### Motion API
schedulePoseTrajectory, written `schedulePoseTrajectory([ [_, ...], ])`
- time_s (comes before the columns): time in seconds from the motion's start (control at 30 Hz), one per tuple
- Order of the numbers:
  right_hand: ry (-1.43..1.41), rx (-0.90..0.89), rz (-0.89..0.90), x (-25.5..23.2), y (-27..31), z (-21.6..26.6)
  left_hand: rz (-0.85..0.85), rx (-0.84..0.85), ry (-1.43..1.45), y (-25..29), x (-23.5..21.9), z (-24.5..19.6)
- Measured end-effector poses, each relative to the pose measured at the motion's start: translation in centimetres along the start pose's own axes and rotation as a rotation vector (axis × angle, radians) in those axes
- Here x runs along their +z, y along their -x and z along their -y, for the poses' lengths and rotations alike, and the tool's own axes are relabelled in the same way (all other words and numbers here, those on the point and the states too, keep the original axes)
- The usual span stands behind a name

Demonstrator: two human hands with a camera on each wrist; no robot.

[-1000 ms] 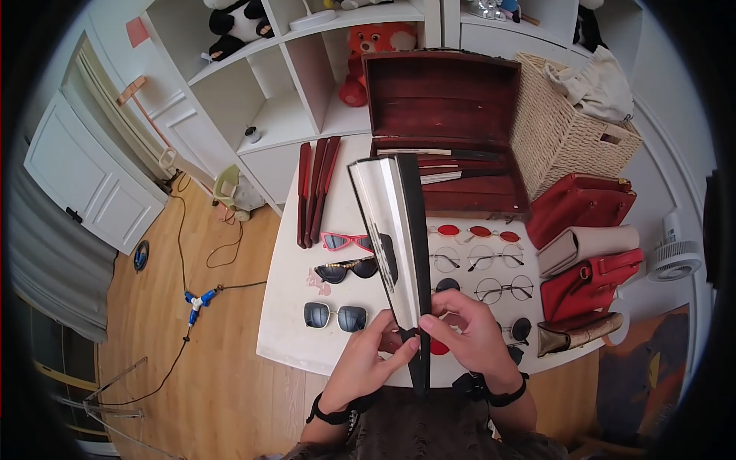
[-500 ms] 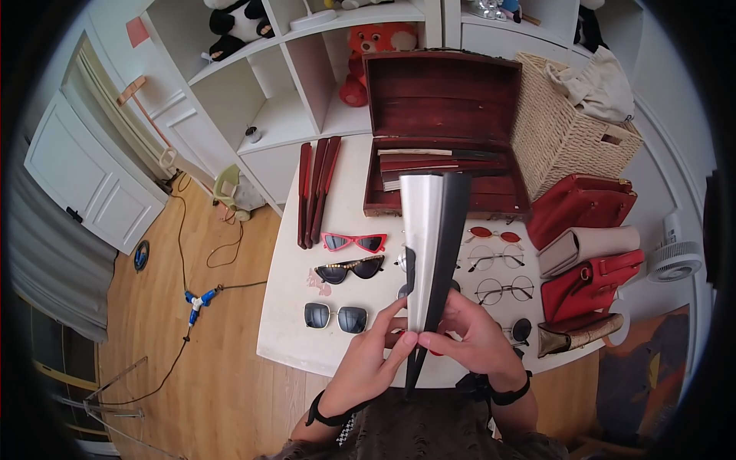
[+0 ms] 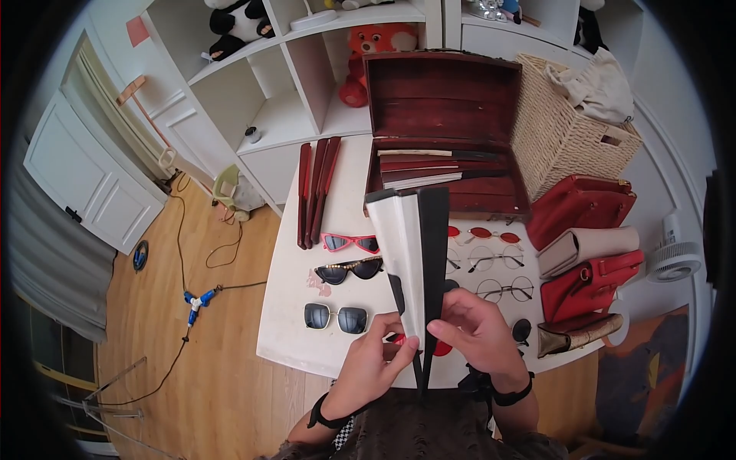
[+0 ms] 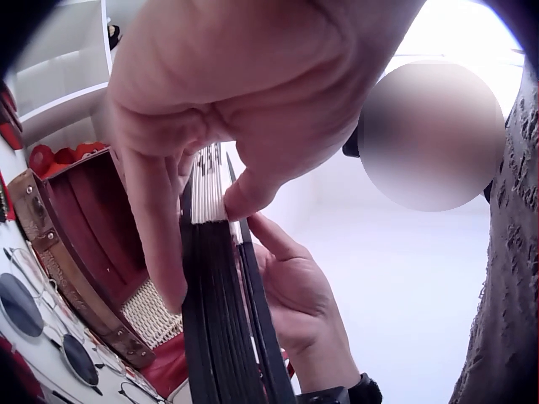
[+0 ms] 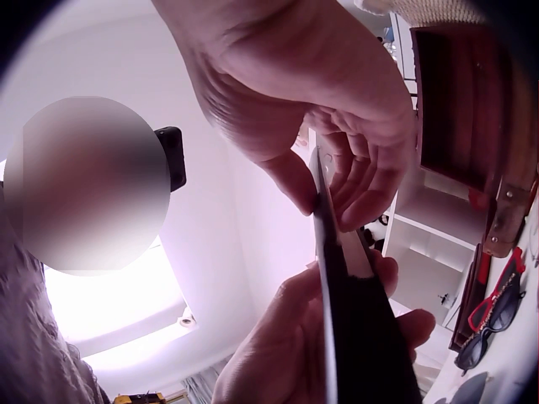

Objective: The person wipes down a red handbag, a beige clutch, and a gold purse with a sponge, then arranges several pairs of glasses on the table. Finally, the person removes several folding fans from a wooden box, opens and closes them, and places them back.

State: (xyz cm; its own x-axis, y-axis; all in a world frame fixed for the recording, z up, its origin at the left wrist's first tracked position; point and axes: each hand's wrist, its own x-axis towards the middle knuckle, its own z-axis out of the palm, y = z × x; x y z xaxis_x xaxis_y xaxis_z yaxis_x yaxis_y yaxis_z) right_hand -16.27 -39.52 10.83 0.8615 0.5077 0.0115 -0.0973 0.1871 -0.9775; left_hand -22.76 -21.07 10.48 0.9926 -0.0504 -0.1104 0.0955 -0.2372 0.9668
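A black-and-white folding fan [image 3: 406, 245] stands upright in both hands, spread only slightly, its narrow end toward the body. My left hand [image 3: 374, 359] pinches the white folds low on the left side, thumb on the near face. On the other side my right hand [image 3: 481, 333] grips the black outer stick [image 3: 435, 245] between thumb and fingers. In the left wrist view, the white pleats [image 4: 208, 194] and stacked black ribs [image 4: 221, 311] show between the hands. Behind the fan, several pairs of glasses are partly hidden, including red-lensed glasses [image 3: 491, 234].
An open dark red case [image 3: 441, 96] holds several folded fans [image 3: 433, 165]. Long dark red sticks [image 3: 317, 192] lie left on the white table [image 3: 287, 337]. Sunglasses [image 3: 336, 317] rest nearer. Red handbags [image 3: 590, 284] line the right edge beside a woven basket [image 3: 567, 130].
The fan swung upright and right, looking narrower, then tilted back left and is lower than at first. Its black outer stick now stands slightly apart from the white folds.
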Motion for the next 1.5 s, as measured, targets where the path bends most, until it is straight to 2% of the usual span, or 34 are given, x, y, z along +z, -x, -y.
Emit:
schedulePoseTrajectory([
  [0.1,0.012,0.004,0.016,0.1,0.1,0.1,0.005,0.009,-0.041,0.3,0.2,0.1],
  [0.17,0.047,0.102,0.076,0.0,0.2,0.6,0.019,0.012,-0.066,0.4,0.2,0.0],
  [0.23,0.057,0.106,0.091,0.1,0.2,0.8,0.088,0.012,-0.055,0.4,0.1,-0.1],
  [0.37,0.030,0.100,0.132,-0.2,0.3,0.0,-0.006,0.068,-0.118,0.5,0.6,0.8],
  [0.47,0.050,0.078,0.111,0.2,0.5,0.5,0.050,0.033,0.086,0.4,0.4,0.8],
  [0.63,-0.016,0.041,0.075,0.7,0.5,0.5,0.072,0.094,0.151,0.1,0.2,2.4],
  [0.7,-0.040,-0.023,0.052,0.8,0.4,0.5,0.132,0.025,0.314,0.0,0.1,2.2],
  [0.77,0.107,0.002,0.038,0.8,0.4,0.6,0.130,0.007,0.306,-0.1,0.0,2.4],
  [0.9,0.442,-0.070,0.079,1.3,0.4,0.3,0.028,0.033,0.228,-0.3,-0.7,2.6],
  [0.93,0.434,0.089,0.133,1.7,0.5,1.1,-0.045,0.041,0.278,-0.5,-1.1,2.4],
  [0.97,0.457,0.074,0.199,2.1,0.6,1.3,-0.117,0.049,0.329,-0.7,-1.5,2.3],
  [1.03,0.561,0.176,0.329,2.5,0.6,0.8,-0.153,0.038,0.439,-1.5,-2.8,2.0],
  [1.07,0.714,0.199,0.384,2.4,0.3,0.2,-0.164,0.029,0.413,-1.9,-3.4,1.3],
  [1.13,0.645,0.213,0.356,2.5,0.0,-0.7,-0.174,0.023,0.382,-2.0,-4.1,0.9],
  [1.2,0.555,0.207,0.324,3.0,-0.3,0.2,-0.044,0.031,0.167,-2.2,-4.7,1.4],
  [1.23,0.553,0.200,0.319,3.0,-0.5,-0.1,-0.040,0.036,0.160,-2.3,-4.8,1.5],
  [1.3,0.416,0.229,0.299,3.0,-0.9,-1.1,0.135,-0.110,0.257,-2.6,-5.3,1.6],
  [1.33,0.415,0.219,0.293,3.1,-1.0,-0.8,0.157,-0.123,0.281,-2.9,-5.9,1.8],
  [1.4,0.474,0.370,0.284,3.3,-0.9,0.3,0.109,-0.112,0.207,-4.6,-7.5,1.3],
  [1.43,0.471,0.368,0.280,3.1,-0.7,0.4,0.055,-0.110,0.143,-5.5,-8.4,1.0],
  [1.5,0.480,0.215,0.189,2.4,-0.3,0.7,0.017,-0.053,0.140,-8.0,-10.8,0.5],
])
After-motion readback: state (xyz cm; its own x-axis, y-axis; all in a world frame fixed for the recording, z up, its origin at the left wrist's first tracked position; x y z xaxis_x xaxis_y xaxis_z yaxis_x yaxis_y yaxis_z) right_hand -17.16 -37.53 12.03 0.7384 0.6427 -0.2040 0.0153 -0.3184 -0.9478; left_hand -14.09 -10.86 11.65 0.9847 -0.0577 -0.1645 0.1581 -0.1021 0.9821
